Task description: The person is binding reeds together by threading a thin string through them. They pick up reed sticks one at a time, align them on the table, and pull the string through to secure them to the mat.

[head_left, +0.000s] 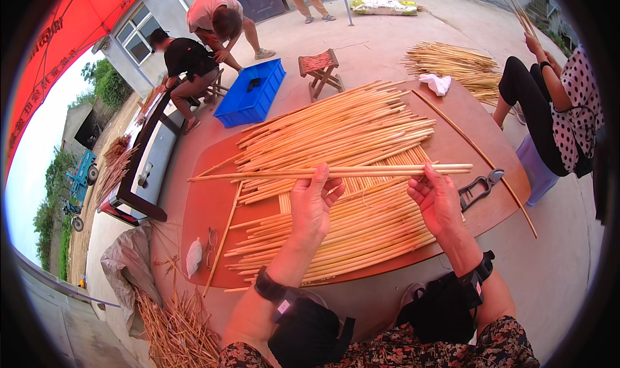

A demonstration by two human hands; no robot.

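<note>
My left hand (pixel 313 203) pinches a few thin peeled wooden sticks (pixel 378 171) between thumb and fingers. Farther right along the same sticks, my right hand (pixel 436 199) closes on them near their right end. The sticks lie level across my view, above the table, and their left ends reach well past my left hand. Beneath them, layers of similar sticks (pixel 336 135) cover the reddish-brown table (pixel 200 194). Beside my right hand rests a pair of pruning shears (pixel 479 190) with dark handles.
Eyeglasses (pixel 212 246) and a white bundle (pixel 194 257) lie at the table's left. One long stick (pixel 478 150) runs along its right side. Beyond stand a blue crate (pixel 250 92) and a folding stool (pixel 318 71). Other people sit at left and right. Brown stalks (pixel 177 332) are heaped lower left.
</note>
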